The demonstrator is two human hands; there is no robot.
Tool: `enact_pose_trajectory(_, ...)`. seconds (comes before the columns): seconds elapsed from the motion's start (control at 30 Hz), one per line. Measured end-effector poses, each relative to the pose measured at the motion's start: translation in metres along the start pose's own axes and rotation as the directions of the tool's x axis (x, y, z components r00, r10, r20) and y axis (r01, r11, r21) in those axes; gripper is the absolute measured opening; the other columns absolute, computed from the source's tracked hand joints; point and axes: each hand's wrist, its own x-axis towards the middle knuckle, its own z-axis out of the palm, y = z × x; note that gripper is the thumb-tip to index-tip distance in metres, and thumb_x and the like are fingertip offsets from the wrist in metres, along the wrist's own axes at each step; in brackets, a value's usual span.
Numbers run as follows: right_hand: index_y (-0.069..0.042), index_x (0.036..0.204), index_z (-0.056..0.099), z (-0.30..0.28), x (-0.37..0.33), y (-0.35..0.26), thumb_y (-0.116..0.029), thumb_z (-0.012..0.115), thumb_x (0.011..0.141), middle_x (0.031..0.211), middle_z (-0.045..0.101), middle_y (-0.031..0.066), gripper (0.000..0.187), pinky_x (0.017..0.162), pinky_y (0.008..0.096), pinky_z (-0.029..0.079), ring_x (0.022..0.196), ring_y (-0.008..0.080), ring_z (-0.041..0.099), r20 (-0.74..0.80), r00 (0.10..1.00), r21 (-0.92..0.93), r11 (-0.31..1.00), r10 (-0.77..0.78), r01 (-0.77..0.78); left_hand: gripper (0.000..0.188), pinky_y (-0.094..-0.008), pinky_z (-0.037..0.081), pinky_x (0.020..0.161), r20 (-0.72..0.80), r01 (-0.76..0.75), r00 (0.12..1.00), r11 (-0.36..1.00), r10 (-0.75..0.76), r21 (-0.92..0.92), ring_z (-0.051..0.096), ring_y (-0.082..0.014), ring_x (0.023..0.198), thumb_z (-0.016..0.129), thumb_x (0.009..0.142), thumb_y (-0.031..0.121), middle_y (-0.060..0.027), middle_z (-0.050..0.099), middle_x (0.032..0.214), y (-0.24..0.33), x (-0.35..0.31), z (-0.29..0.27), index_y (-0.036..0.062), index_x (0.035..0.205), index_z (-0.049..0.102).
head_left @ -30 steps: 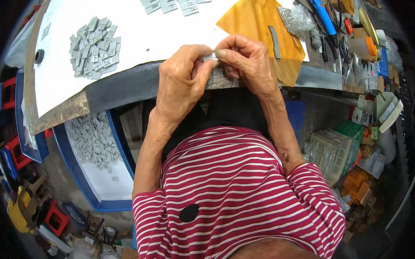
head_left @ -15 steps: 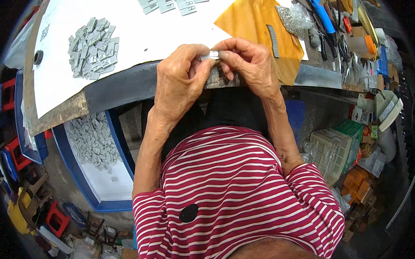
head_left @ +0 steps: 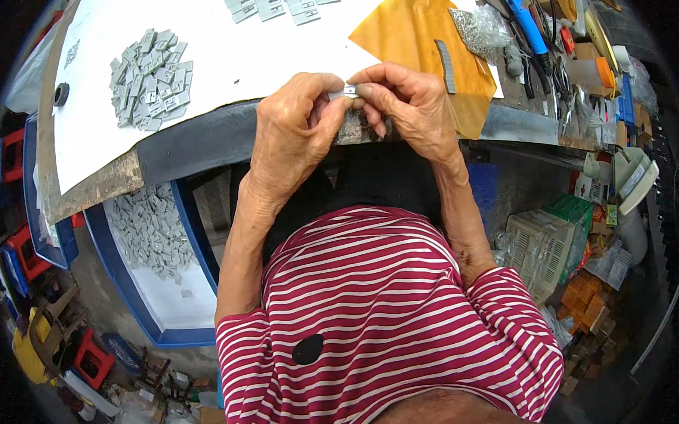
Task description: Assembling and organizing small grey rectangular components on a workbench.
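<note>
Between my fingertips, over the front edge of the bench, is a small light-grey plastic piece. My left hand pinches its left end between thumb and forefinger. From the other side, my right hand grips it with thumb and fingertips, which cover much of it. To the left lies a heap of similar flat grey pieces on white paper. More grey pieces are laid out in rows at the far side of the paper.
Right of my hands lies an orange-brown envelope with a grey strip. Beyond it are a clear bag of small metal parts and a blue electric screwdriver. Below the bench's left side stands a blue tray with many grey pieces.
Both hands keep their pinch on the small piece in nearly the same place. The right fingertips have shifted very slightly; nothing else visibly differs.
</note>
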Motion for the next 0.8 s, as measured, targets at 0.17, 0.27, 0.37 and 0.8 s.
enact_pose_trajectory(0.17,0.002,0.096,0.059,0.003,-0.002,0.001,-0.007,0.051,0.087,0.065,0.056,0.0017,0.014,0.043,0.0171,0.042,0.050,0.0045,0.050,-0.033,0.999,-0.018,1.000,-0.005,0.005,0.016,-0.0234,0.047,0.057,-0.008,-0.002,1.000,1.000,0.002,0.014,0.059,-0.0121,0.063,0.065,0.074,0.004,-0.0078,0.062,0.075,-0.002,0.000,0.001,-0.0014,0.088,0.061)
enact_pose_trajectory(0.27,0.001,0.096,0.059,0.005,-0.003,0.000,-0.006,0.051,0.088,0.065,0.056,0.0014,0.014,0.044,0.0174,0.043,0.051,0.0042,0.050,-0.052,0.999,-0.037,0.999,-0.002,0.000,0.016,-0.0233,0.047,0.056,-0.021,0.012,1.000,1.000,-0.012,0.001,0.058,-0.0116,0.062,0.065,0.074,0.004,-0.0078,0.062,0.075,-0.001,-0.001,0.002,-0.0013,0.089,0.061)
enact_pose_trajectory(0.37,0.000,0.096,0.059,0.008,-0.003,-0.002,-0.006,0.050,0.088,0.065,0.056,0.0011,0.013,0.045,0.0177,0.043,0.052,0.0040,0.050,-0.066,0.997,-0.085,0.996,-0.036,0.030,0.016,-0.0232,0.047,0.056,-0.017,0.009,1.000,1.000,-0.009,0.007,0.058,-0.0113,0.062,0.065,0.074,0.004,-0.0077,0.063,0.075,-0.002,-0.001,0.002,-0.0011,0.089,0.061)
enact_pose_trajectory(0.8,0.002,0.092,0.053,0.007,-0.004,0.002,-0.003,0.053,0.085,0.069,0.055,0.0026,0.008,0.049,0.0176,0.046,0.057,0.0056,0.054,-0.084,0.990,-0.077,0.991,-0.111,0.105,0.016,-0.0251,0.047,0.056,-0.097,-0.077,0.992,0.994,0.084,0.078,0.059,-0.0154,0.063,0.065,0.072,0.001,-0.0096,0.061,0.075,-0.003,-0.003,0.009,-0.0013,0.087,0.060)
